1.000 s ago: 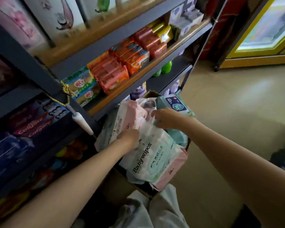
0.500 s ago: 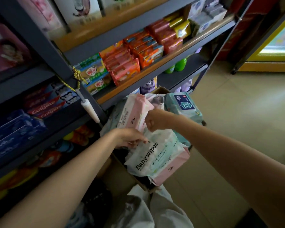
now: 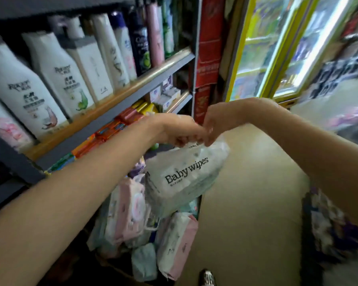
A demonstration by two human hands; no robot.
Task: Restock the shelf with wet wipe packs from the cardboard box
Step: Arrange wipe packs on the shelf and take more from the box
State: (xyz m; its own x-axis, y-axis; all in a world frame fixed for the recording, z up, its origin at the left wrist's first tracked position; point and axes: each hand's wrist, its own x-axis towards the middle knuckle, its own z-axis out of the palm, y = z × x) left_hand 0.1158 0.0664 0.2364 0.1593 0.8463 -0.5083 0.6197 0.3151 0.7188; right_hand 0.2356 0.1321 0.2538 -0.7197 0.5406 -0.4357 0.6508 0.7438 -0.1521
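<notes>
Both my left hand [image 3: 180,129] and right hand [image 3: 213,125] pinch the top edge of the white wipe pack [image 3: 184,178], which hangs at centre above the cardboard box [image 3: 120,267]. At six o'clock I see pink and white packs [image 3: 132,211] crowding that box; bare floor [image 3: 246,203] lies at three o'clock. "Baby wipes" reads across the held pack.

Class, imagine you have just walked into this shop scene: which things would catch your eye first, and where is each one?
First, the white pack marked "Baby wipes", hanging in mid-air at the centre, gripped along its top edge by the left hand and the right hand. Next, the row of tall white bottles on the upper shelf at left. Then the pink and white wipe packs bunched low, beneath the held pack.
</notes>
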